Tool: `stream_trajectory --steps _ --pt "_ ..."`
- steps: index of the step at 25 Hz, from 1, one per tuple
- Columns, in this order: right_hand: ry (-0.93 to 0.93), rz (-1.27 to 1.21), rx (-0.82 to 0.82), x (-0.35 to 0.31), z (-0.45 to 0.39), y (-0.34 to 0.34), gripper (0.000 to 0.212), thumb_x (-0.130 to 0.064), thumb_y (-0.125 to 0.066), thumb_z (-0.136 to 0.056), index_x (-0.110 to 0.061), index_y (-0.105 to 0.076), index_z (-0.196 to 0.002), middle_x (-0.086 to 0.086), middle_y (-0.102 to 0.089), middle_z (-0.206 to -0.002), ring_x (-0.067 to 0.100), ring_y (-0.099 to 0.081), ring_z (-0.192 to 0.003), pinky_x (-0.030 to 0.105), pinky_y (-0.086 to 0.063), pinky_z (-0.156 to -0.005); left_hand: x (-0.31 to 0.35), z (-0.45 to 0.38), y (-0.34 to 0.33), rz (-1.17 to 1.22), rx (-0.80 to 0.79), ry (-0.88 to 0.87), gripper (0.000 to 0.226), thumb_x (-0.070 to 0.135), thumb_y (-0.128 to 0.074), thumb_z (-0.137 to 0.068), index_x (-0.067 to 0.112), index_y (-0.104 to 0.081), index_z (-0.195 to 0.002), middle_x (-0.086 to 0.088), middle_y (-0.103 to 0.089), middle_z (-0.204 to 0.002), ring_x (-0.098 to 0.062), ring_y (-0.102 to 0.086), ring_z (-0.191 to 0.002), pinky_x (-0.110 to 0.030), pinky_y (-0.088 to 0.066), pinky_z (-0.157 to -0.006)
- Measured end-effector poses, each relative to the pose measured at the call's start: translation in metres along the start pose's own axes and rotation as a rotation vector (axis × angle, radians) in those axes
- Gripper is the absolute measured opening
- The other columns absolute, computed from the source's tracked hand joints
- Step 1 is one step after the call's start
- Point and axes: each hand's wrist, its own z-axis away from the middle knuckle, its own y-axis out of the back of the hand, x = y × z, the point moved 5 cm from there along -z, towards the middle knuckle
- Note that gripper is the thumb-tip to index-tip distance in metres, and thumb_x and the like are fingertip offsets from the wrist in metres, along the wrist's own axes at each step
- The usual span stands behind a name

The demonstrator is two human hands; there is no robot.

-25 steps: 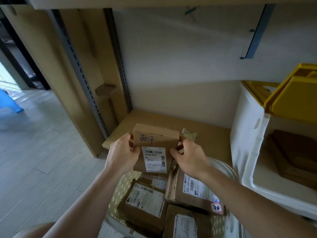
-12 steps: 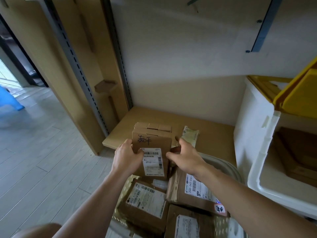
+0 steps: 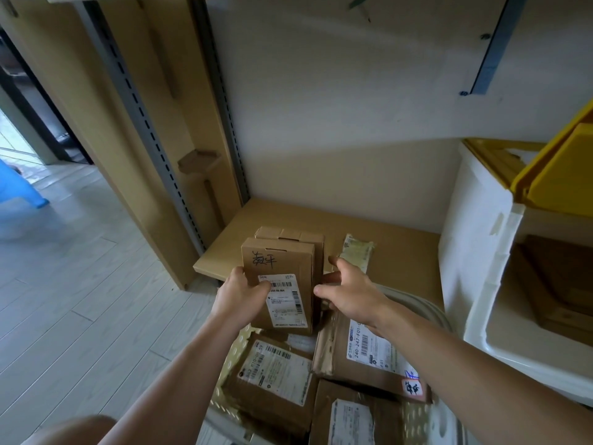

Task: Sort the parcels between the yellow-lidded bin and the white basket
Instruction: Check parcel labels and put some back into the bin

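Note:
My left hand point(image 3: 239, 297) grips a small brown parcel point(image 3: 279, 268) with handwriting and a white label, upright over the white basket point(image 3: 428, 313). A second, similar parcel point(image 3: 288, 234) stands right behind it. My right hand point(image 3: 351, 292) has its fingers spread against the right edges of both, pressing on the rear one. The basket below holds several brown labelled parcels point(image 3: 272, 370). At the right stands the white bin point(image 3: 475, 252) with its yellow lid point(image 3: 561, 168) raised and brown parcels point(image 3: 564, 284) inside.
A flat pale packet point(image 3: 357, 252) lies on the low wooden shelf board point(image 3: 404, 252) behind the basket. A wooden upright with a metal rail point(image 3: 144, 123) borders the shelf on the left. Pale floorboards point(image 3: 80, 284) extend left, with a blue object point(image 3: 19, 187) at the edge.
The two stacked parcels have slid apart, and the rear one now shows above and right of the front one. My right hand's fingers have opened wider. The view has tipped down slightly.

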Motion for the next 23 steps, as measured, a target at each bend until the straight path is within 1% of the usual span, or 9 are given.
stream_trajectory --steps 2,5,8,9,11,14,18,21,23 --pt "0.017 0.046 0.023 0.001 0.003 0.007 0.088 -0.039 -0.069 -0.086 -0.026 -0.022 -0.160 0.000 -0.049 -0.150 0.021 -0.048 -0.135 0.046 -0.041 -0.114 0.003 0.003 0.002 -0.077 0.018 -0.036 0.046 0.037 -0.059 -0.088 0.023 -0.050 -0.131 0.006 -0.062 -0.117 -0.019 -0.059 -0.105 -0.040 -0.052 -0.084" --pt "0.089 0.069 0.050 -0.001 0.013 0.018 0.082 -0.029 -0.070 -0.092 -0.028 -0.024 -0.159 -0.001 -0.051 -0.145 0.014 -0.054 -0.122 0.033 -0.043 -0.102 0.016 0.011 0.010 -0.139 0.083 -0.156 0.052 0.039 -0.059 -0.087 0.025 -0.047 -0.136 0.008 -0.059 -0.124 -0.015 -0.055 -0.110 -0.036 -0.047 -0.084" --pt "0.170 0.079 0.068 -0.007 0.027 0.030 0.081 -0.023 -0.072 -0.092 -0.025 -0.027 -0.159 -0.001 -0.052 -0.145 0.012 -0.056 -0.122 0.033 -0.048 -0.103 0.035 0.027 0.016 -0.122 0.113 -0.301 0.066 0.052 -0.053 -0.083 0.028 -0.044 -0.144 0.008 -0.056 -0.141 -0.013 -0.053 -0.127 -0.037 -0.046 -0.098" --pt "0.203 0.102 0.083 -0.009 0.033 0.034 0.082 -0.023 -0.074 -0.091 -0.024 -0.028 -0.158 -0.002 -0.052 -0.145 0.012 -0.054 -0.126 0.034 -0.048 -0.106 0.042 0.033 0.017 -0.126 0.123 -0.339 0.069 0.052 -0.054 -0.086 0.027 -0.041 -0.149 0.006 -0.051 -0.149 -0.015 -0.049 -0.136 -0.039 -0.045 -0.106" --pt "0.263 0.138 0.122 -0.014 0.044 0.042 0.081 -0.024 -0.076 -0.088 -0.024 -0.032 -0.156 -0.006 -0.054 -0.143 0.011 -0.051 -0.131 0.037 -0.047 -0.109 0.055 0.046 0.018 -0.129 0.140 -0.427 0.067 0.039 -0.059 -0.096 0.026 -0.033 -0.156 0.008 -0.042 -0.157 -0.012 -0.040 -0.144 -0.040 -0.038 -0.116" --pt "0.323 0.088 0.149 -0.019 0.064 0.052 0.074 -0.019 -0.078 -0.086 -0.027 -0.041 -0.150 -0.015 -0.056 -0.136 0.006 -0.049 -0.133 0.034 -0.049 -0.106 0.078 0.065 0.013 -0.106 0.096 -0.606 0.062 0.033 -0.061 -0.099 0.030 -0.036 -0.155 0.014 -0.043 -0.156 -0.004 -0.038 -0.143 -0.040 -0.040 -0.117" --pt "0.355 -0.008 0.133 -0.025 0.093 0.070 0.070 -0.009 -0.078 -0.085 -0.030 -0.047 -0.143 -0.024 -0.055 -0.135 -0.005 -0.046 -0.133 0.028 -0.045 -0.109 0.105 0.085 -0.004 -0.112 0.015 -0.771 0.055 0.027 -0.062 -0.097 0.030 -0.044 -0.149 0.020 -0.047 -0.148 0.005 -0.041 -0.136 -0.033 -0.040 -0.116" --pt "0.373 -0.117 0.129 -0.020 0.115 0.088 0.070 -0.012 -0.079 -0.081 -0.028 -0.049 -0.142 -0.023 -0.060 -0.135 -0.008 -0.050 -0.130 0.026 -0.050 -0.102 0.123 0.099 -0.024 -0.087 -0.062 -0.854 0.053 0.022 -0.064 -0.097 0.026 -0.047 -0.147 0.018 -0.049 -0.144 0.004 -0.045 -0.132 -0.032 -0.043 -0.114" --pt "0.388 -0.138 0.143 -0.015 0.128 0.101 0.072 -0.018 -0.077 -0.074 -0.029 -0.051 -0.141 -0.023 -0.063 -0.132 -0.006 -0.053 -0.128 0.019 -0.053 -0.094 0.133 0.105 -0.040 -0.060 -0.111 -0.882 0.051 0.020 -0.064 -0.097 0.024 -0.049 -0.145 0.018 -0.051 -0.140 0.004 -0.048 -0.127 -0.031 -0.046 -0.110"
